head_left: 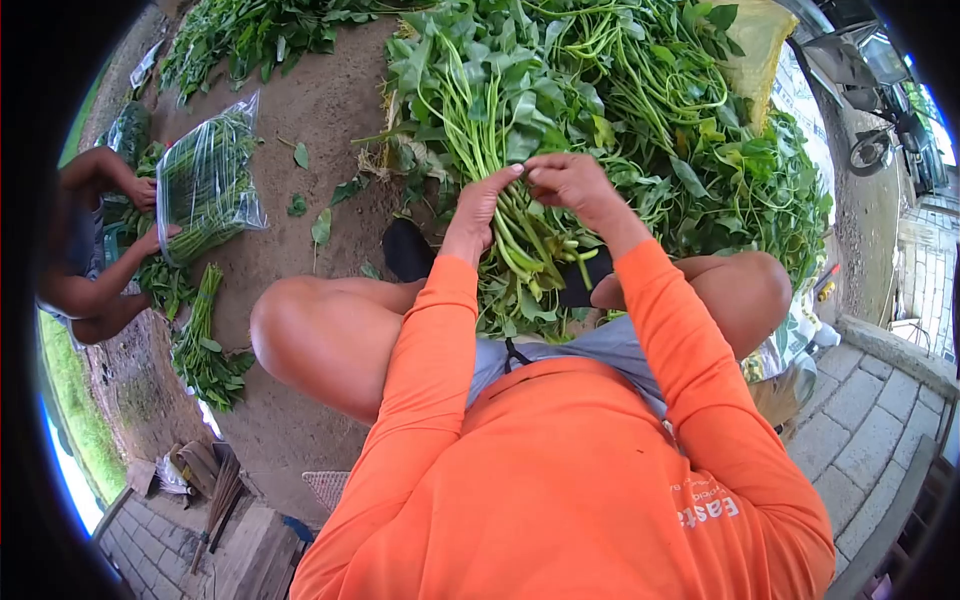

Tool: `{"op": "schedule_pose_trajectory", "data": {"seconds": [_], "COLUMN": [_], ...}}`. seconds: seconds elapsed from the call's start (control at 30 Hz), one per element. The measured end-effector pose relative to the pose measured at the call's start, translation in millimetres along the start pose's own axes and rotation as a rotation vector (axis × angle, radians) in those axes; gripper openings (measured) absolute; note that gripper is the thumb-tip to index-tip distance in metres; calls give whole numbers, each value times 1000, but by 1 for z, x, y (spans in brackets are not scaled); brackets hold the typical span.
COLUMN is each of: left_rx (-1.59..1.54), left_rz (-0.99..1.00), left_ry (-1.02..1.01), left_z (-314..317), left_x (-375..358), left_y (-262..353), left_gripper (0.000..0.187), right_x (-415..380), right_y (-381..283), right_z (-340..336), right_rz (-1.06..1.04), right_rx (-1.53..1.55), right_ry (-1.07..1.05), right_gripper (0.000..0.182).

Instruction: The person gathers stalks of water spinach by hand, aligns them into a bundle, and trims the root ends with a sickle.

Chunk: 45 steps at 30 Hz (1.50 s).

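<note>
In the head view my left hand (478,208) is closed round a bundle of long-stemmed leafy greens (470,110). The cut stem ends point down toward my lap, and the leaves spread away from me. My right hand (578,190) is at the right side of the bundle, its thumb and forefinger pinched together close to my left thumb tip. Whatever is between those fingers is too small to make out. A large heap of the same greens (650,130) lies just beyond and to the right of both hands.
At left, a person's hands (150,195) hold a clear plastic bag (215,165) packed with greens. Near it a tied-looking bunch (205,340) lies on the dirt ground (300,440). A yellow sack (755,55) stands behind the heap. More greens (260,40) lie at the far left.
</note>
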<state>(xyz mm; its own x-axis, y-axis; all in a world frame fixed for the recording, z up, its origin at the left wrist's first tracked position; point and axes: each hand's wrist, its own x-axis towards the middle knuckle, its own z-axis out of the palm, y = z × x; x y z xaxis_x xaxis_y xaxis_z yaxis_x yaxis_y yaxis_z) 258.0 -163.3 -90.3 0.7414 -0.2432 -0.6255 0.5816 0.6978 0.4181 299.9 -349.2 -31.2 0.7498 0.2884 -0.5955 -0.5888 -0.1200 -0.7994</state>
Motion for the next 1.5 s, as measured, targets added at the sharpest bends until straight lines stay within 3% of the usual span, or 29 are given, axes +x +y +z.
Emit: {"op": "schedule_pose_trajectory", "data": {"seconds": [0.03,0.13,0.27,0.3,0.4,0.43,0.53,0.6,0.67,0.8,0.87,0.97,1.1,1.2,1.23,1.37,1.43,1.5], "left_rx": [11,37,69,115,143,149,108,110,87,82,102,147,233,266,272,232,178,119], "left_rz": [61,93,203,207,278,304,293,310,315,326,344,384,490,535,540,557,587,602], "left_ry": [72,74,82,98,130,139,188,175,128,-11,-16,26,125,168,172,208,243,307], "left_z": [7,25,27,25,26,24,37,27,36,25,29,29,26,28,28,26,30,32], "left_x": [-1,-18,-20,-21,-20,-20,-42,-44,-56,-46,-47,-45,-46,-45,-45,-41,-39,-36], "left_y": [6,23,28,29,31,32,51,59,65,64,63,61,56,52,52,53,52,58], "left_gripper": [24,22,25,23,19,20,21,22,24,22,21,21,22,22,22,21,20,21], "right_x": [-7,-53,-89,-88,-106,-120,-159,-164,-163,-148,-133,-114,-119,-117,-112,-91,-96,-99], "right_y": [-11,-54,-30,-25,-23,-28,-47,-50,-49,-58,-50,-33,-24,-22,-19,16,20,10], "right_z": [-8,-12,8,8,8,5,-20,-60,-75,-29,-3,20,34,48,55,63,60,45], "right_rz": [-101,-81,-478,-368,-502,-488,-306,-231,-656,-460,-493,-401,-239,-118,-109,-253,-577,-509], "right_rx": [-74,-497,-697,-681,-903,-920,-960,-1052,-1422,-667,-833,-779,-468,-310,-244,79,20,337], "right_ry": [160,143,63,18,80,-49,-169,145,621,271,168,103,-23,-23,90,215,393,415], "right_gripper": [25,30,35,32,24,20,20,19,19,21,26,32,28,34,33,21,18,11]}}
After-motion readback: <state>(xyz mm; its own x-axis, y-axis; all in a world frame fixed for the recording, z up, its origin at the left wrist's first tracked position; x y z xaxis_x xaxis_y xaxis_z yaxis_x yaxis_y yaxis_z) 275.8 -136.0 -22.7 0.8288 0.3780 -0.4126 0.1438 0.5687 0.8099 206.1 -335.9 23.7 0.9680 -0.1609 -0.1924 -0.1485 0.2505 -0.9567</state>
